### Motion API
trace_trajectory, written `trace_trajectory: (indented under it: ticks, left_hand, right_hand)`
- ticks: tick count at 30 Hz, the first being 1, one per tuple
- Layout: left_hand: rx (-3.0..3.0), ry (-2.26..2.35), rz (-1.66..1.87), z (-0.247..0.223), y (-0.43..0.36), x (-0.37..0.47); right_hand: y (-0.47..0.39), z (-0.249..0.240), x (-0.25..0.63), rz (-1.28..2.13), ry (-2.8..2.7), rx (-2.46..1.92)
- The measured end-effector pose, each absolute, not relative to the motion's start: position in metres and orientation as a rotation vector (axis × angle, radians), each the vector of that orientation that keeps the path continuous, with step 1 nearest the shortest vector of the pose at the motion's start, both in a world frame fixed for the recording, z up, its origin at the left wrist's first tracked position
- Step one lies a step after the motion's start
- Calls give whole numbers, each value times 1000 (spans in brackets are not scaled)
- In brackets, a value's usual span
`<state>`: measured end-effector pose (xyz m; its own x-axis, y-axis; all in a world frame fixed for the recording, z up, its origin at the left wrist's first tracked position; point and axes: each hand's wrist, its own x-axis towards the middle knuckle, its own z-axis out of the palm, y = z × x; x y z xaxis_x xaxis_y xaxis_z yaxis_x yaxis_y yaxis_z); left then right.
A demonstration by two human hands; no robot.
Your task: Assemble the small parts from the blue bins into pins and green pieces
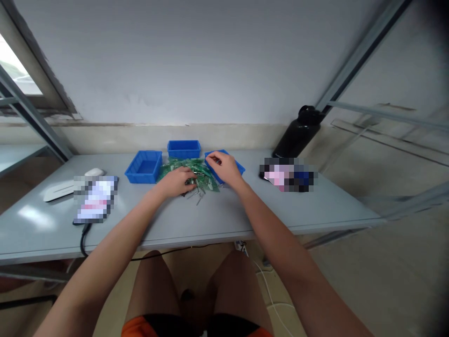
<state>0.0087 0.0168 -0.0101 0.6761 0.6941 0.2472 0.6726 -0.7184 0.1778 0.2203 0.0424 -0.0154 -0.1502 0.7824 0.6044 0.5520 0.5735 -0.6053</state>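
My left hand [177, 181] rests at the front left of a crumpled green plastic bag [185, 164], its fingers curled over small thin metal pieces. What its fingertips grip is too small to make out. Several slim metal pieces [199, 196] lie scattered on the table just right of those fingers. Over the right blue bin [240, 167] hovers my right hand [226, 169], thumb and fingers pinched together. Whatever sits in that pinch is too small to name, and the hand hides much of the bin's inside.
A blue bin [143, 179] stands left of the bag, another blue bin [184, 150] behind it. A phone [96, 201] with a cable and a white mouse [94, 172] lie at left. At right are a black bottle [297, 135] and a blurred item [287, 175]. The wall closes off the back.
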Motion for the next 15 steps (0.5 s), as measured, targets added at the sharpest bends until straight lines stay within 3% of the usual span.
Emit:
trace_trajectory:
  ticks: [10, 15]
  left_hand:
    - [2560, 1346, 1080, 2, 13, 12]
    - [2490, 1326, 1192, 1, 14, 13]
  right_hand:
    - [33, -11, 213, 363, -1965, -980]
    - [35, -15, 212, 396, -2051, -943]
